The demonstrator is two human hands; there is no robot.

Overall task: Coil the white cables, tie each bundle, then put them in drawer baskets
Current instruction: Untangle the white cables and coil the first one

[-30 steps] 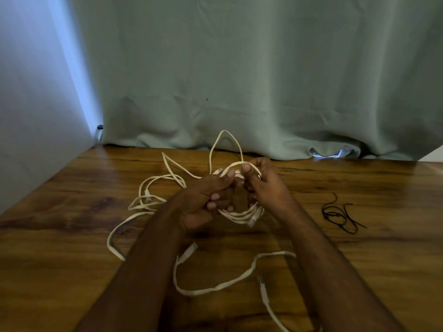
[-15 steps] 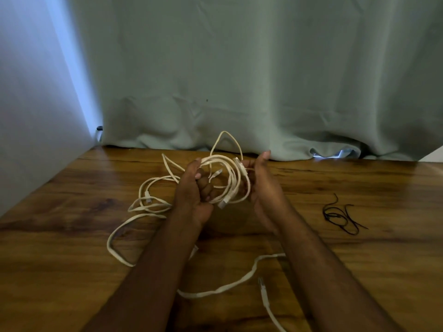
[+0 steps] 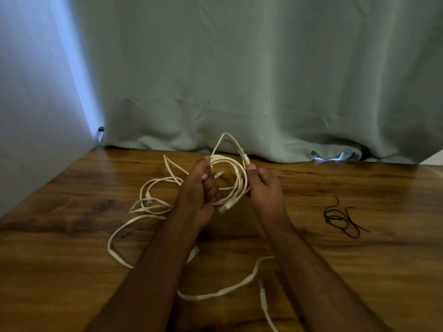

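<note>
Between the two raised hands, a coil of white cable [image 3: 236, 178] is hanging above the bench [image 3: 359, 271]; the left hand [image 3: 197, 192] is curling its grip round the coil's near side, while the right hand [image 3: 263, 188] is pinching a plug end [image 3: 245, 157] at the top. Loose white cables [image 3: 148, 204] are sprawling on the wood left of and below the forearms. A black cord [image 3: 340, 218] is lying well apart at the right, and a grey-green curtain [image 3: 263, 80] is hanging behind. No writing is showing.

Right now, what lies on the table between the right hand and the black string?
Nothing: in the head view, only bare wooden table lies between the right hand, which holds the white cable coil, and the black string.
</note>
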